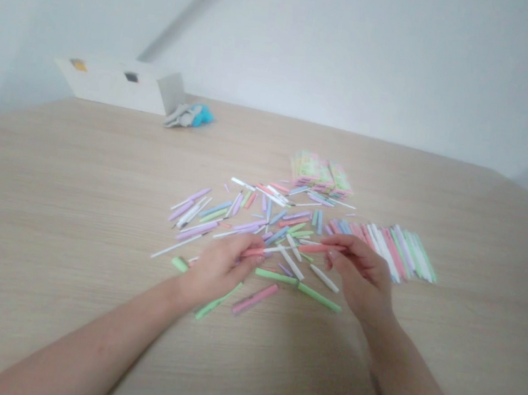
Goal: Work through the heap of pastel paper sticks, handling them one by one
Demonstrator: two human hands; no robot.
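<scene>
My left hand (223, 265) pinches a coral pen piece with a thin white refill (276, 249) extending to the right. In my right hand (363, 274) is a coral pen barrel (314, 248), held between thumb and fingers. The refill's right end meets or nearly meets the barrel's left end; blur hides which. Loose pen parts in several colours lie around and beneath both hands. Nearest to me are a pink pen piece (256, 299), a green one (319, 297) and a white barrel (324, 278).
To the right, many pens (400, 252) lie side by side in a row. Stacked printed packs (318, 170) sit behind the loose parts. At the back left stand a white box (119, 87) and a crumpled grey and blue item (190, 115), near the wall.
</scene>
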